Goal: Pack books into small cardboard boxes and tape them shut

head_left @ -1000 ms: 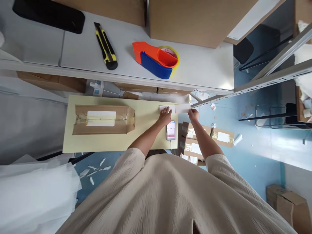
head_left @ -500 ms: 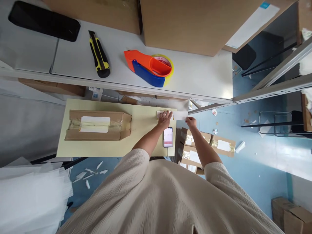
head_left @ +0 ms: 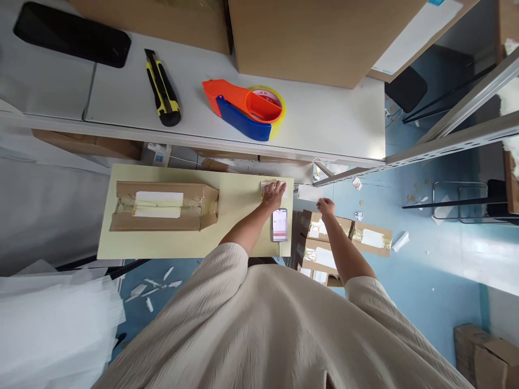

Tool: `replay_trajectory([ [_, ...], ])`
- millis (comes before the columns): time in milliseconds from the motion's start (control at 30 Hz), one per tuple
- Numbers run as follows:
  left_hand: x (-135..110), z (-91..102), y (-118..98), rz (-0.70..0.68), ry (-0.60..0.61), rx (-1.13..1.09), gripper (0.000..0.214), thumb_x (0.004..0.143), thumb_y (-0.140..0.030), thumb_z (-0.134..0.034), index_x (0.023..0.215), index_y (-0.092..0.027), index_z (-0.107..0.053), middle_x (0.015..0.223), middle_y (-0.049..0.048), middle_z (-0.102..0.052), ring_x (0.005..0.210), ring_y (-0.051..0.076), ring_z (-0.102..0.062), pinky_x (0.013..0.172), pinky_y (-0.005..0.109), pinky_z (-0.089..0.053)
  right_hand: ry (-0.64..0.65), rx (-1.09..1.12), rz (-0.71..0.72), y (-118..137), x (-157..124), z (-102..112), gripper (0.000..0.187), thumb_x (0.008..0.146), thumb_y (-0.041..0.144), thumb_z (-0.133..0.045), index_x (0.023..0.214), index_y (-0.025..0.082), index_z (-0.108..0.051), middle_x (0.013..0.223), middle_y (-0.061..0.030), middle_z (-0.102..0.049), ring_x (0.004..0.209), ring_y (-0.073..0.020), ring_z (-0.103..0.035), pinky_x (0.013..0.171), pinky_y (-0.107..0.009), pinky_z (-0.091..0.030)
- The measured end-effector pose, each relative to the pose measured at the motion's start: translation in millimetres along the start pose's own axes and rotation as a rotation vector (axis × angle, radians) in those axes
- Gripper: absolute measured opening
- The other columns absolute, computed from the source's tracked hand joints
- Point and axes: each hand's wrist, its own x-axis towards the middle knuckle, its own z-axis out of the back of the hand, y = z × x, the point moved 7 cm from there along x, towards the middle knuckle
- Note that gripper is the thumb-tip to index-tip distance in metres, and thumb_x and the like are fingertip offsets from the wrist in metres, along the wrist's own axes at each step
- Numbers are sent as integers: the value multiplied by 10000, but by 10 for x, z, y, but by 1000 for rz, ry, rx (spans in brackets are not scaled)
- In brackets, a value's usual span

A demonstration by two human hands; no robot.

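My left hand (head_left: 274,195) lies with fingers spread on a white label (head_left: 264,186) at the right end of the pale yellow tabletop (head_left: 239,186); the hand covers most of that label. Off the table's right edge, my right hand (head_left: 326,207) pinches the corner of a separate white label (head_left: 308,193) between thumb and fingers. A gap separates the two labels. Just below my left hand, a phone (head_left: 279,226) with a lit screen rests on the table, a cable at its lower end. A taped cardboard box (head_left: 190,224) bearing a white label lies farther left.
Above the table, a grey shelf (head_left: 324,124) holds a box cutter (head_left: 162,89), an orange and blue tape dispenser (head_left: 243,111), a black phone-like object (head_left: 73,35) and large cartons (head_left: 324,43). Labelled boxes (head_left: 344,224) sit low at right. White sheets (head_left: 52,329) are piled at lower left.
My right hand has moved right with its label, which has come apart from the one under my left hand. My left hand stays on the table. The view has shifted slightly.
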Motion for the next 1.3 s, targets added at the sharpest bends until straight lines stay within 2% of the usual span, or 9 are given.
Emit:
replay_trajectory([
  [100,-43,96,-38,8,-73,-93,868,846,-97,-727,1689,-210,-554,1774,239,-448,1596,464,-415,1269,629,-345,12,146,-77,-28,-159,115,378,713,474,-892,805,261,-594,647,48,-628,647,-132,-646,648,-231,-562],
  [200,-156,290,-60,10,-238,-299,563,926,-120,-682,1483,-203,-685,1644,231,-583,1523,417,-526,1250,589,-409,107,237,-57,57,-355,36,488,657,538,-969,811,258,-600,676,53,-629,677,-122,-654,689,-234,-577],
  [367,-489,509,117,63,-310,-950,112,1021,-273,-690,1117,-232,-729,1044,79,-789,1016,257,-767,1007,405,-586,275,254,41,312,-695,-318,618,576,667,-1019,820,261,-622,697,49,-634,694,-133,-662,711,-266,-586],
  [567,-1176,966,487,83,-392,-1160,249,806,-200,-877,1002,-208,-723,873,5,-769,803,172,-727,858,333,-594,470,195,188,700,-1105,-811,646,593,756,-981,842,272,-632,743,27,-665,739,-173,-688,813,-355,-629],
  [667,-1556,1225,640,94,-421,-1190,286,789,-208,-907,1004,-204,-719,873,15,-773,787,177,-724,797,336,-610,386,63,389,1017,-1403,-937,580,704,744,-899,961,276,-671,908,-34,-747,869,-232,-726,846,-405,-629],
  [767,-1935,1485,771,67,-495,-1234,322,790,-237,-936,1025,-206,-718,923,28,-777,808,178,-731,773,337,-639,214,-26,667,1428,-1941,-1084,469,844,675,-799,1063,274,-693,1078,-97,-781,961,-266,-718,887,-446,-628],
  [967,-2657,1849,1094,-11,-577,-1346,422,758,-309,-1014,1031,-212,-708,932,14,-760,828,161,-749,822,354,-698,469,-41,968,1985,-3331,-1969,329,1004,595,-712,1099,281,-738,1090,-72,-787,889,-234,-726,884,-434,-649],
  [1100,-3127,2020,1446,-52,-579,-1421,438,748,-335,-1032,1018,-206,-713,979,32,-791,927,197,-788,921,421,-725,506,-59,1040,2116,-3890,-2425,361,1011,630,-709,1080,280,-768,1099,-83,-786,933,-252,-742,923,-462,-657],
  [1300,-3637,2117,2103,-31,-560,-1459,382,758,-280,-1010,946,-205,-686,934,13,-766,938,200,-784,980,486,-726,584,-73,974,2053,-4380,-3012,356,965,626,-767,1050,281,-798,1089,-84,-797,930,-248,-744,965,-453,-648],
])
